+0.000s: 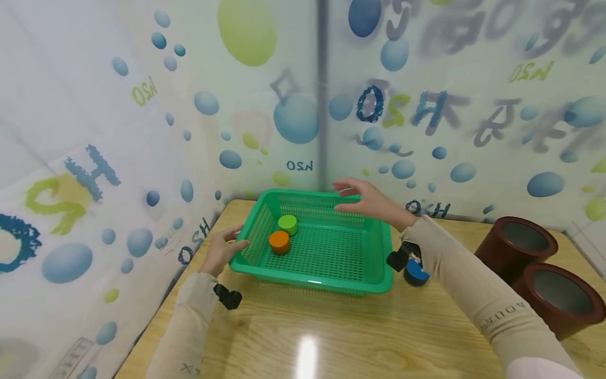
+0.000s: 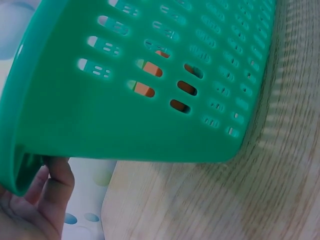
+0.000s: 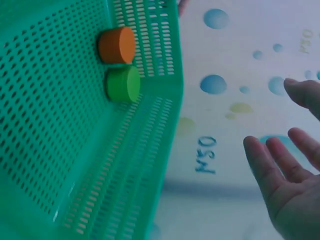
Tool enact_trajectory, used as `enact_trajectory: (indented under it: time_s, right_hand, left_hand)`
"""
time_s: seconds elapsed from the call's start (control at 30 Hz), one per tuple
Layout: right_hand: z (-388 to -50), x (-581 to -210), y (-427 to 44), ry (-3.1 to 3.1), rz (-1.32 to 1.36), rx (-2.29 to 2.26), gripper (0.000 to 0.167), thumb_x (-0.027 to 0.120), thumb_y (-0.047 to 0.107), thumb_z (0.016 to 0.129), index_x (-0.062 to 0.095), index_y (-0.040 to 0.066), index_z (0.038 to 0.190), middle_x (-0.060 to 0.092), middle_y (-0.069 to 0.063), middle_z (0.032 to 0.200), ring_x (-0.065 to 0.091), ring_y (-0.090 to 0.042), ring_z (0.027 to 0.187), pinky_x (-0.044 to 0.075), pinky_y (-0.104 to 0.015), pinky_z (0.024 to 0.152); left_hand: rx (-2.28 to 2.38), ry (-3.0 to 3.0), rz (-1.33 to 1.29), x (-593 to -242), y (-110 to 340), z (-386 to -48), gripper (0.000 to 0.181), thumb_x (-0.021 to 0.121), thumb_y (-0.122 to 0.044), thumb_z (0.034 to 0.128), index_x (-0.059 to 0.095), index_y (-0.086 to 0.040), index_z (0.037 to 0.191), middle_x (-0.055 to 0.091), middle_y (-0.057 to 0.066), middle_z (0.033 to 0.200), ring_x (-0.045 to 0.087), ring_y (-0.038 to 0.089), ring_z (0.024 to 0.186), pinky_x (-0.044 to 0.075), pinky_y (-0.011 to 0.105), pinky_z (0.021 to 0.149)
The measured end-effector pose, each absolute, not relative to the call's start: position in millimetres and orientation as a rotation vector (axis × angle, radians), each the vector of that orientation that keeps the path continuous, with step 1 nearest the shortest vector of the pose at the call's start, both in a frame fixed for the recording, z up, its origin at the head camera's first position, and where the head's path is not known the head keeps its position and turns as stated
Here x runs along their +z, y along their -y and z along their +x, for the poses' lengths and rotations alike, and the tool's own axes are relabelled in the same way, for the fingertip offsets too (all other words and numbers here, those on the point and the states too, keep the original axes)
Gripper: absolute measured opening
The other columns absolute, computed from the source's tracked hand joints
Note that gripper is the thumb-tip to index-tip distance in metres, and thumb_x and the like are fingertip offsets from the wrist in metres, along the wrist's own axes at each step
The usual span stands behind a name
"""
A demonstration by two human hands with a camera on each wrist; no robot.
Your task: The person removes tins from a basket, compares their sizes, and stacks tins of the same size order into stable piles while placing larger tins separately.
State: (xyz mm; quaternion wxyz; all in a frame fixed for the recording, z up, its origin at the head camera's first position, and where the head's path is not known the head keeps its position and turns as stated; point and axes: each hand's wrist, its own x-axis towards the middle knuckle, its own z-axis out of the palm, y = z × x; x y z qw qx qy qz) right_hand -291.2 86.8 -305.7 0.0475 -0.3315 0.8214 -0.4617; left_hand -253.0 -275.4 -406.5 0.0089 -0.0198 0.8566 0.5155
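Note:
A green basket (image 1: 312, 284) stands on the table, holding an orange cylinder (image 1: 279, 242) and a lime-green cylinder (image 1: 287, 225) near its left side. My left hand (image 1: 222, 249) grips the basket's left rim; in the left wrist view the fingers of that hand (image 2: 42, 200) curl under the rim of the basket (image 2: 125, 125). Above the basket's back right part, my right hand (image 1: 366, 200) is raised with its fingers spread and holds nothing. The right wrist view shows this hand (image 3: 290, 170) apart from the basket (image 3: 167, 125).
A blue round piece (image 1: 416, 272) lies on the table (image 1: 284, 337) just right of the basket, below my right wrist. Two dark red cylindrical containers (image 1: 516, 245) stand at the right, partly behind my right sleeve. A patterned curtain (image 1: 298, 147) hangs behind the table and along its left side.

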Motion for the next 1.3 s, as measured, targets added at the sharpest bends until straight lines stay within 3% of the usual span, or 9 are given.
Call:
enact_trajectory:
  time_s: [0.37,0.6,0.8,1.03,1.3]
  right_hand:
    - [-325,-322,-6,-2.313,-1.093,-1.280,0.058,0.067,0.013,0.079,0.042,0.002,0.130,0.047,-0.015,0.125,0.048,-0.029,0.109,0.046,-0.031,0.083]
    - [-334,-352,31,-2.210,-1.023,-1.206,0.055,0.066,0.010,0.079,0.043,0.002,0.129,0.048,-0.014,0.124,0.048,-0.028,0.110,0.044,-0.028,0.085]
    - [-338,-373,46,-2.183,-0.923,-1.195,0.057,0.066,0.009,0.079,0.041,-0.001,0.129,0.045,-0.019,0.126,0.043,-0.036,0.113,0.045,-0.031,0.085]
    - [-340,-392,56,-2.176,-0.843,-1.183,0.060,0.066,0.011,0.080,0.039,-0.001,0.132,0.039,-0.018,0.132,0.040,-0.034,0.117,0.043,-0.034,0.088]
    - [-336,-407,65,-2.227,-0.860,-1.095,0.059,0.067,0.005,0.078,0.041,-0.002,0.130,0.041,-0.015,0.132,0.038,-0.029,0.121,0.036,-0.035,0.095]
  left_hand:
    - [1.640,-2.679,-0.072,-404,274,-253,0.054,0.062,-0.011,0.0826,0.042,-0.008,0.133,0.048,0.019,0.121,0.047,0.029,0.103,0.047,0.037,0.079]
    - [1.655,-2.683,-0.077,-406,277,-253,0.054,0.062,-0.011,0.0827,0.043,-0.008,0.132,0.048,0.018,0.121,0.050,0.028,0.099,0.049,0.034,0.075]
    - [1.659,-2.683,-0.091,-406,273,-254,0.054,0.063,-0.010,0.0819,0.044,-0.008,0.132,0.050,0.018,0.118,0.052,0.028,0.094,0.049,0.032,0.071]
    - [1.657,-2.692,-0.102,-406,274,-253,0.052,0.064,-0.011,0.0815,0.045,-0.008,0.131,0.053,0.020,0.114,0.056,0.026,0.085,0.050,0.031,0.068]
    - [1.645,-2.689,-0.115,-407,273,-253,0.053,0.064,-0.013,0.0816,0.045,-0.010,0.131,0.052,0.019,0.115,0.055,0.026,0.088,0.050,0.032,0.069]
